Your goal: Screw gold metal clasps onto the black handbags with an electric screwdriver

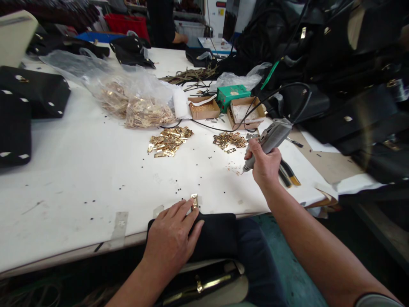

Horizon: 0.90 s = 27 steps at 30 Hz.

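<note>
My right hand [263, 164] is shut around a grey electric screwdriver [271, 140], its thin tip pointing down at the white work table [96, 170] and a black cord running from its rear end. My left hand [171, 238] lies flat on a black leather bag panel [214, 236] at the table's near edge. Just past my left fingertips, a small gold metal fitting [194, 201] stands at the panel's top edge. Loose gold fittings lie in two piles [169, 141] [229, 140] ahead of my hands, with tiny dark specks scattered around them.
A plastic bag of gold fittings [137, 104], cardboard trays [204, 108], and a green box [233, 94] stand behind the piles. Yellow-handled pliers [289, 175] lie right of my right hand. Black bags [32, 91] are heaped at both sides. A co-worker [162, 23] stands beyond the table.
</note>
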### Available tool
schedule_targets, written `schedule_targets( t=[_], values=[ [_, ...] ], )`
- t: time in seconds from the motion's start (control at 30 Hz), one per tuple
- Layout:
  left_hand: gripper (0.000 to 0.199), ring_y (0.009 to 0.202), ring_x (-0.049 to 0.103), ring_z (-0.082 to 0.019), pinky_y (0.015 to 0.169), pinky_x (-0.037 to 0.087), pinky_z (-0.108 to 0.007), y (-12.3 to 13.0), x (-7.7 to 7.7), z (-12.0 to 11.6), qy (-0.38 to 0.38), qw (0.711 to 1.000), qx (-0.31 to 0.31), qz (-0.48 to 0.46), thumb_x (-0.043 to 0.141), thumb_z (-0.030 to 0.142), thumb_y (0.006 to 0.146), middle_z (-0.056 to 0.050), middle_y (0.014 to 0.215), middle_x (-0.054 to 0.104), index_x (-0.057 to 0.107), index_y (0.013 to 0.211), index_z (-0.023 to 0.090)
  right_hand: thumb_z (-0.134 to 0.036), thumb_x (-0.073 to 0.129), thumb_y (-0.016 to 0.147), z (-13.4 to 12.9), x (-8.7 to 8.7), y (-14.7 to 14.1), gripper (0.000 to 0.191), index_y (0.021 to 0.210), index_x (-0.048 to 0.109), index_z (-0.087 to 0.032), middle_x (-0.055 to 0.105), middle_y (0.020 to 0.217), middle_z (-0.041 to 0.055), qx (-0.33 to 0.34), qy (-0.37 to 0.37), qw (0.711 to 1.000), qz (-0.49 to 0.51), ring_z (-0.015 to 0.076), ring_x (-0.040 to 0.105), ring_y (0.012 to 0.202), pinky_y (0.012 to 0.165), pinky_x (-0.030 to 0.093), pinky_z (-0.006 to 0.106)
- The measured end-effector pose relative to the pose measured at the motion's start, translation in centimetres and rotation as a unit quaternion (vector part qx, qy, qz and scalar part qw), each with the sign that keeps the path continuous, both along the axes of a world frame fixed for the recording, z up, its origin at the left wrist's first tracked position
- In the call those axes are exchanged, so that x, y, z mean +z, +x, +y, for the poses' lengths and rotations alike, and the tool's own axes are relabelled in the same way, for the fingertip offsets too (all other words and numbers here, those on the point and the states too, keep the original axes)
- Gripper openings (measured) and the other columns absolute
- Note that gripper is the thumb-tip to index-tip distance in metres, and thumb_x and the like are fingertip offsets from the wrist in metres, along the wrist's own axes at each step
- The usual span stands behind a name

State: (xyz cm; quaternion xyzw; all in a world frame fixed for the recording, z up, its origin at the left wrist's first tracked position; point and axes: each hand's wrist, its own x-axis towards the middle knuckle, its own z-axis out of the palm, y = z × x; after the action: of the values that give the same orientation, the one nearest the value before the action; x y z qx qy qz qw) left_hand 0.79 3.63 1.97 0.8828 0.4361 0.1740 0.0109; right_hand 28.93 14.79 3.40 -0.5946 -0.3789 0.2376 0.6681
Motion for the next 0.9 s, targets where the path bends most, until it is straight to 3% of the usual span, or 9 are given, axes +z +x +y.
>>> schedule_targets(
  t=[0.27, 0.4, 0.53, 0.73, 0.9],
  values=[
    [0.023, 0.115, 0.068, -0.031, 0.088, 0.057, -0.046, 0.0, 0.3, -0.1, -0.009, 1.000, 0.005, -0.005, 0.062, 0.029, 0.095, -0.007, 0.131, 0.071, 0.073, 0.114, 0.022, -0.050, 0.082, 0.076, -0.3, 0.9, -0.5, 0.036, 0.077, 0.064, -0.019, 0.057, 0.056, -0.0029, 0.001, 0.018, 0.999, 0.031, 0.0133, 0.053, 0.046, 0.044, 0.044, 0.026],
    [0.022, 0.116, 0.067, -0.030, 0.089, 0.057, -0.047, 0.1, 0.6, -0.2, -0.040, 0.999, 0.011, -0.015, 0.063, 0.031, 0.095, -0.008, 0.131, 0.071, 0.073, 0.112, 0.023, -0.048, 0.082, 0.076, -2.0, 3.1, -2.9, 0.037, 0.076, 0.058, -0.021, 0.052, 0.061, -0.0056, 0.048, 0.045, 0.987, 0.145, 0.0106, 0.051, 0.047, 0.045, 0.046, 0.025],
    [0.028, 0.116, 0.065, -0.030, 0.091, 0.054, -0.048, 0.2, 0.9, -0.6, -0.077, 0.997, 0.023, -0.016, 0.062, 0.041, 0.096, -0.009, 0.133, 0.069, 0.073, 0.114, 0.023, -0.049, 0.083, 0.074, -4.3, 4.4, -6.5, 0.041, 0.079, 0.052, -0.022, 0.048, 0.066, -0.0076, 0.112, 0.008, 0.951, 0.289, 0.0079, 0.048, 0.050, 0.047, 0.047, 0.023],
    [0.036, 0.117, 0.062, -0.029, 0.088, 0.052, -0.047, 0.2, 0.9, -1.1, -0.101, 0.994, 0.032, 0.001, 0.056, 0.051, 0.099, -0.008, 0.135, 0.067, 0.071, 0.116, 0.023, -0.047, 0.086, 0.071, -6.6, 3.1, -10.9, 0.045, 0.082, 0.051, -0.022, 0.045, 0.066, -0.0089, 0.139, -0.045, 0.903, 0.405, 0.0066, 0.045, 0.051, 0.047, 0.046, 0.020],
    [0.032, 0.117, 0.062, -0.027, 0.087, 0.051, -0.046, 0.1, 0.7, -1.1, -0.091, 0.995, 0.028, -0.003, 0.053, 0.045, 0.102, -0.006, 0.133, 0.068, 0.071, 0.115, 0.022, -0.047, 0.087, 0.070, -7.1, 2.7, -12.1, 0.047, 0.082, 0.048, -0.022, 0.044, 0.065, -0.0097, 0.142, -0.057, 0.898, 0.412, 0.0062, 0.044, 0.050, 0.047, 0.044, 0.020]
  ],
)
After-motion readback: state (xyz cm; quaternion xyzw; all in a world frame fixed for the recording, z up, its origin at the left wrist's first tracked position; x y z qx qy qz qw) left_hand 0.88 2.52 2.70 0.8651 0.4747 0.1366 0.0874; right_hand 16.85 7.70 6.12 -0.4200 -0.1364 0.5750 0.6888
